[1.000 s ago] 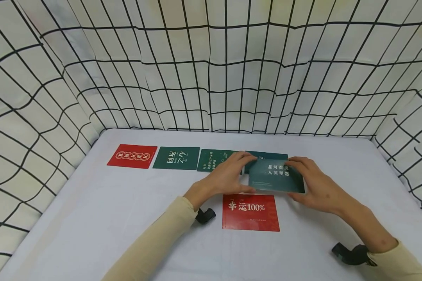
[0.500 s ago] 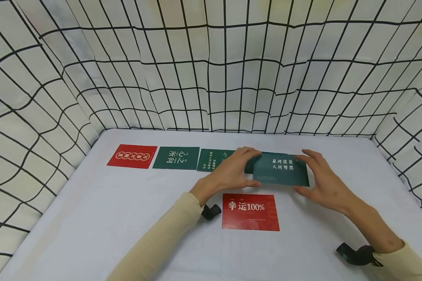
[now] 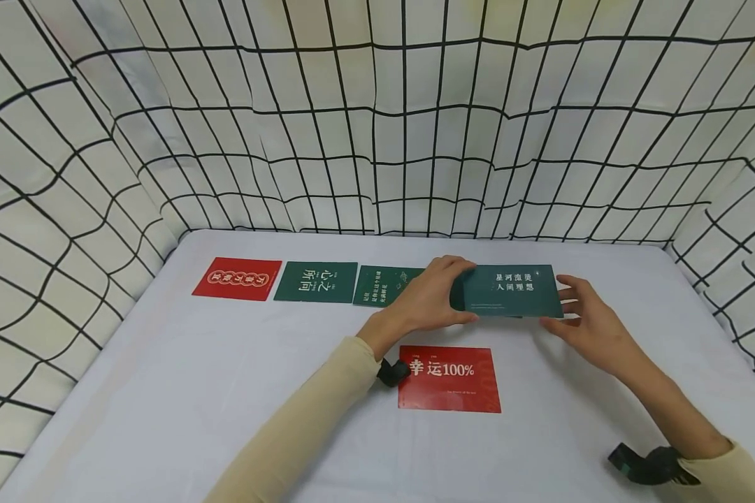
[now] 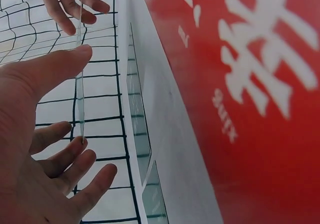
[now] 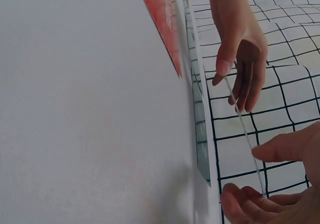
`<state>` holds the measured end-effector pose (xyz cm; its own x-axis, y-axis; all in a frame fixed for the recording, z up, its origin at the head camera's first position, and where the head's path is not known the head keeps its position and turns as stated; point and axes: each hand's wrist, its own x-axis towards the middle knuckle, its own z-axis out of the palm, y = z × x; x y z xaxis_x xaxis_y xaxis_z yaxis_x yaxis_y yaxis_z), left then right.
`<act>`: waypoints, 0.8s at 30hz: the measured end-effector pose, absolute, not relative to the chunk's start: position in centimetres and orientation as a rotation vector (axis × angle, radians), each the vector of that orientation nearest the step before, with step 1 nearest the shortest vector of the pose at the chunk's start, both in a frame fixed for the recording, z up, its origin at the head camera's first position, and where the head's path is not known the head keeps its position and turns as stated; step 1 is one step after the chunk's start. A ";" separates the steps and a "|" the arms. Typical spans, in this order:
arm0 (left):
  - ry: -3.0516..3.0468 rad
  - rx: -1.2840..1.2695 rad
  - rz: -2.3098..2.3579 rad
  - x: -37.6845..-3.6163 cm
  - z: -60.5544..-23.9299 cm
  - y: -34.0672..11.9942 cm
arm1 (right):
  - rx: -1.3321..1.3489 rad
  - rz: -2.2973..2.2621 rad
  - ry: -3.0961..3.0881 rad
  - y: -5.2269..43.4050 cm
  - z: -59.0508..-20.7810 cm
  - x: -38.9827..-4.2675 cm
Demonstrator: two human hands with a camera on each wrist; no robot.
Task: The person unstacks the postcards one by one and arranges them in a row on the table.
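Both cream-sleeved arms are reaching forward. The left hand (image 3: 429,297) is pinching with thumb below and fingers (image 3: 458,266) above; the right hand (image 3: 588,323) is hovering, fingers loosely spread.

Three cards (image 3: 317,282) lie in a row along the surface's (image 3: 163,391) far edge, running from its left side toward the middle; a single card (image 3: 449,378) lies nearer the front, right of centre
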<state>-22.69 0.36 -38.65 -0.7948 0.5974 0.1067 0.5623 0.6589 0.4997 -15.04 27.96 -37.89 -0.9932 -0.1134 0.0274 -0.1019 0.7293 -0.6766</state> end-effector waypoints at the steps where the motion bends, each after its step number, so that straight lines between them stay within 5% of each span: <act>1: 2.802 0.981 0.802 -22.8 -38.7 0.5 | -0.172 -1.169 2.885 28.1 -37.9 -15.1; 24: 2.796 0.999 0.754 -23.3 -39.3 3.8 | 0.084 -1.640 2.724 31.0 -39.1 -15.4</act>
<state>-23.32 3.75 -39.32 -0.7845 0.6138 0.0886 0.5751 0.6667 0.4741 -15.45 31.03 -39.11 -0.9978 0.0654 0.0060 0.0253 0.4669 -0.8839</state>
